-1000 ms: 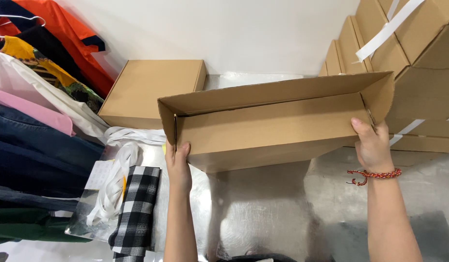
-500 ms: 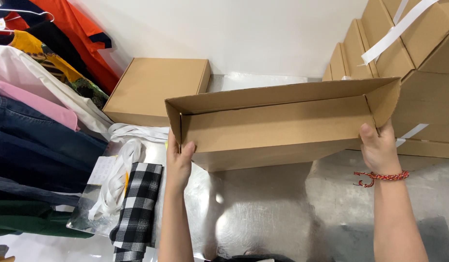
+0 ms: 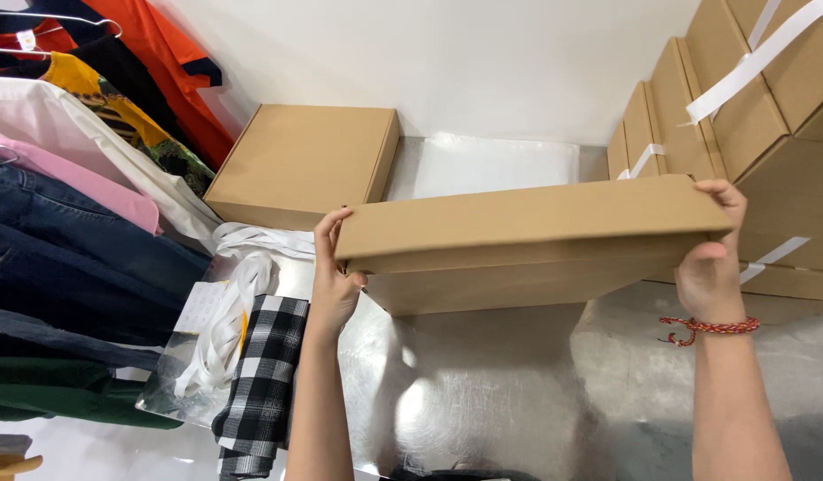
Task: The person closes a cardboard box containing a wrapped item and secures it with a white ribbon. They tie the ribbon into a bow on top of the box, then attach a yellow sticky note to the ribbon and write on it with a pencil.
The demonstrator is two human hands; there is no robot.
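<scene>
Item: long flat brown cardboard mailer box [image 3: 527, 240], lid folded down and front edge not yet fully tucked, held above the silver table [image 3: 518, 401], left hand [image 3: 333, 285] and right hand [image 3: 712, 267] clamped on opposite ends.

Box [image 3: 527, 240] spans between left grip [image 3: 333, 281] and right grip [image 3: 712, 267]; second box [image 3: 300, 165] behind left grip; stacked boxes [image 3: 741, 116] behind right grip.
</scene>
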